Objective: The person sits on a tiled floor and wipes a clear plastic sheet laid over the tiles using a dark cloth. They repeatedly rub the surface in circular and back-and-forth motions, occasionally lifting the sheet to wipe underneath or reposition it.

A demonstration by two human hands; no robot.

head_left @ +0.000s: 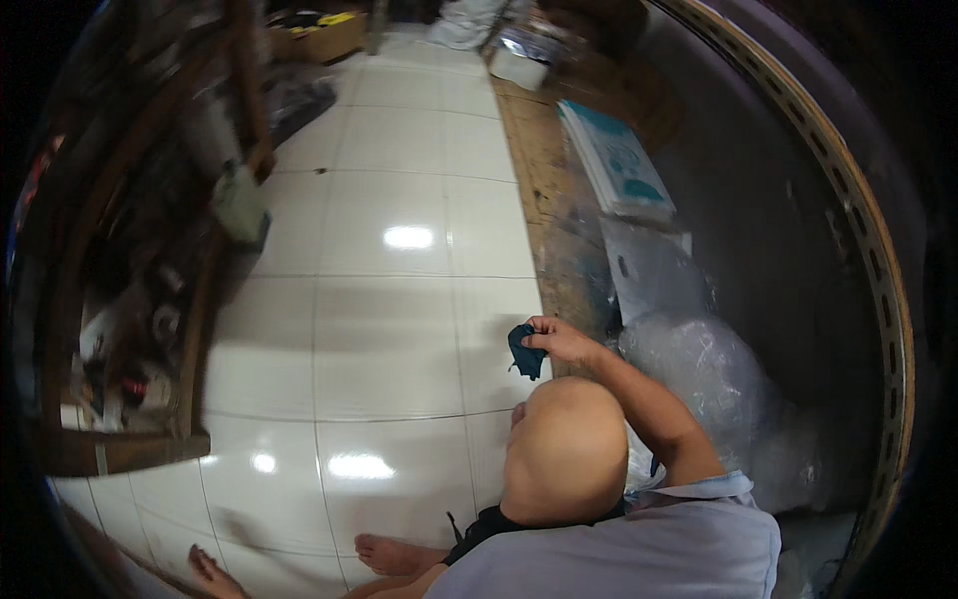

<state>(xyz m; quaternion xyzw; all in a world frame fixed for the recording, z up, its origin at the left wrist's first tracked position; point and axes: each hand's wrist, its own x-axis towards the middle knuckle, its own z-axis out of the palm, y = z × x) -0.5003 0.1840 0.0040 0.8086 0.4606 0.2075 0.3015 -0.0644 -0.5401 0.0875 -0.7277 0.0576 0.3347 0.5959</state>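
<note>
My right hand (556,339) pinches a small piece of dark teal cloth (526,351) in front of my raised knee. The cloth hangs crumpled from the fingers, above the tiled floor. At the lower left edge, my left hand (207,571) is low over the floor, its fingers stretched and somewhat apart. Nothing shows in it. My bare foot (394,555) lies on the tiles between the two hands.
Glossy white tiles (384,369) cover the floor. To the left stands a wooden rack (190,329) with clutter and a pale green container (239,205). Along the right lie cardboard (524,130), flat white-and-blue packs (621,165) and clear plastic bags (694,369). A cardboard box (329,42) stands at the back.
</note>
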